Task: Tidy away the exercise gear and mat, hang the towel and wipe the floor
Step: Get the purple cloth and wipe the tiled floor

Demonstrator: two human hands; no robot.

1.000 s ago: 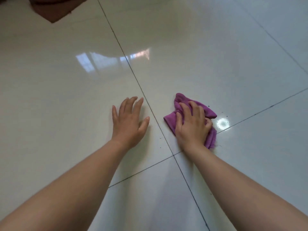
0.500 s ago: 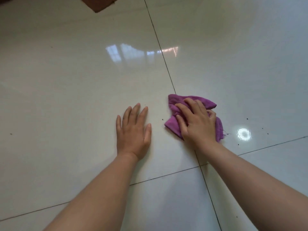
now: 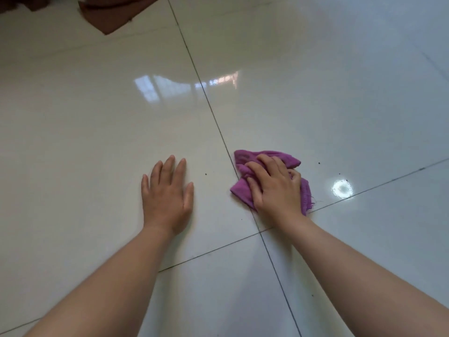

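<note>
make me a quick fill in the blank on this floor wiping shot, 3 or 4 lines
1. The right hand grips a bunched ____ cloth against the floor.
2. The left hand lies flat on the floor, holding ____.
3. The cloth lies to the ____ of the left hand.
4. A brown object shows at the top ____ of the view.
Missing words: purple; nothing; right; left
</note>
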